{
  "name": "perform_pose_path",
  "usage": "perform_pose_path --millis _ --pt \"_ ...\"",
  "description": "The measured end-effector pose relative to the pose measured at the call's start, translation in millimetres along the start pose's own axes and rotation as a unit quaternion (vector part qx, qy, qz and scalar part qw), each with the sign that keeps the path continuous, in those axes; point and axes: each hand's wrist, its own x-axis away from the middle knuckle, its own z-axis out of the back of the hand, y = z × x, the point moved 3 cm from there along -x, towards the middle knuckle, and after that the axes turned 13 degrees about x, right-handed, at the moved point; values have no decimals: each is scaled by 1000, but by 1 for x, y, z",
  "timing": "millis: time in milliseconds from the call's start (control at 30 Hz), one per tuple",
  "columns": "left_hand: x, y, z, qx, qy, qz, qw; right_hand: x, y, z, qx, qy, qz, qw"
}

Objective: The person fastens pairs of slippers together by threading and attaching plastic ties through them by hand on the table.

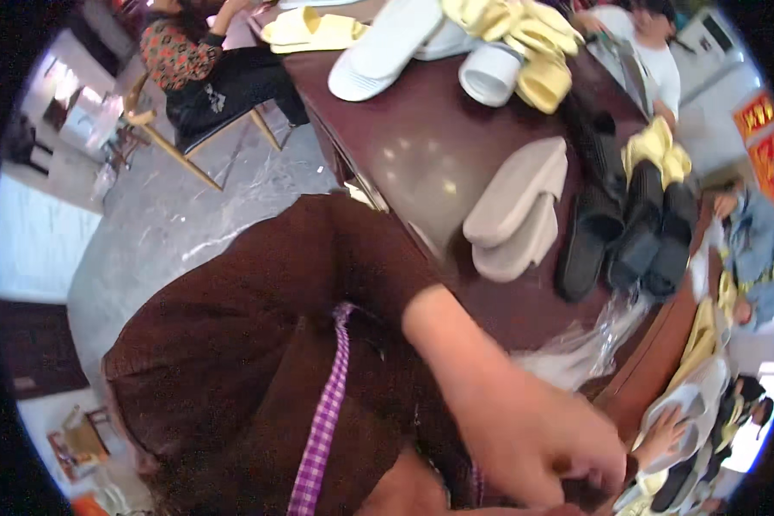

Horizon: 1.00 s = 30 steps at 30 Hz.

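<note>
A curled hand beside clear plastic and slippers

Closest, low and right of the middle, is the left hand (537, 434). Its fingers are bent in, not spread, and look blurry. I cannot tell if they hold anything. A bit of skin (404, 490) at the bottom edge may be the right arm; its fingers cannot be made out.

Just above the left hand, right of the middle, lies crinkly clear plastic (580, 348). It looks thin, light and slippery, and may rip, so a bunched edge is good to grab. To its right, another hand (660, 434), likely someone else's, is at a grey slipper (698, 400).

Farther up the dark red table (374, 129) are two beige slippers (516, 202), one overlapping the other, and black slide slippers (589, 241) beside them. They look light and bendy; pinch the sides, or the black ones' straps. I see no brand on them.

At the top are white slippers (383, 52) and yellow slippers (542, 77). Red posters (770, 155) at far right have yellow marks, too blurry to read.
</note>
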Motion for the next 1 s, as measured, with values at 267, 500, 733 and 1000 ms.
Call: perform_pose_path --millis 267,500,733,1000 --pt "-13 -8 -23 -48 7 -56 997 35 -7 3 -166 624 -75 760" --pt "74 90 38 4 -16 -12 1000 25 -22 69 -473 228 33 850" --pt "153 54 135 -417 163 113 887 96 -151 296 -679 22 306 667" --pt "198 -1 153 -624 209 131 741 142 -268 393 -780 -159 307 522"
